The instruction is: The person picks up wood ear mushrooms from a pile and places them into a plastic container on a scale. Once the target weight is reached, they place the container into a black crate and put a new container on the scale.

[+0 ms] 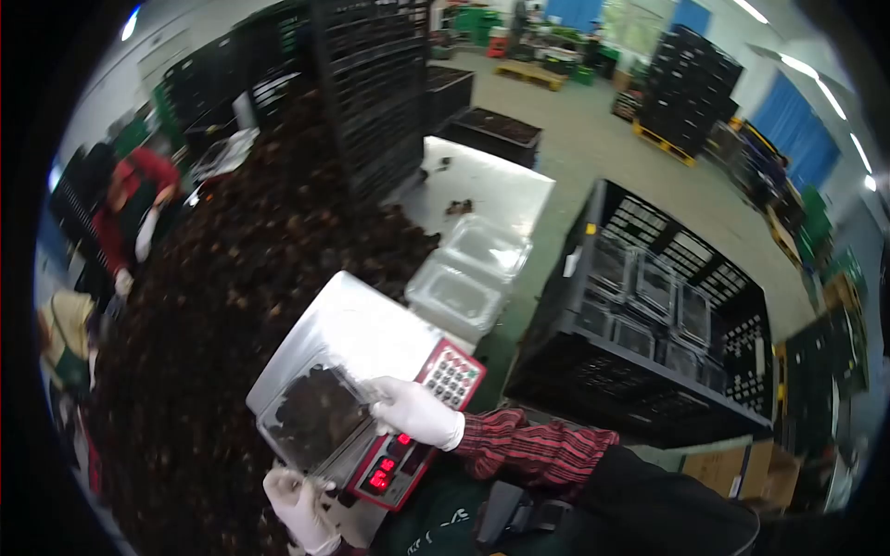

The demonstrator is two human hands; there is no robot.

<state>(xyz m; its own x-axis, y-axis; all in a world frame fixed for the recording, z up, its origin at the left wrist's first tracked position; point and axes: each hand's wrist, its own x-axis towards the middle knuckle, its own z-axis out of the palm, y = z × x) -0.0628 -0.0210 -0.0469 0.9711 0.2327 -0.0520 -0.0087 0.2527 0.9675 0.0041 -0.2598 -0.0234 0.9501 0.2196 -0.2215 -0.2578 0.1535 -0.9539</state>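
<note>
Fingers of our right hand (417,412) pinch the loaded box (320,412); our left hand (304,514) shows unclear closure; the heap (199,334) lies unboxed.

The big heap of dark brown clumps (213,306) takes up the left side, running right up to the scale. That's a red electronic scale with a flat silver metal pan (357,310), keypad side facing right, and an open clear plastic box (267,424) sits toward the pan's near left corner. Clear rectangular plastic tubs (454,295) are just beyond the scale, near the right edge of the shiny silver metal table (519,185). Tall stack of black plastic crates (375,93) stands behind the heap. Off to the right, apart from the table: an open black slatted plastic crate (556,357) with clear lidded plastic packs (654,283) inside
</note>
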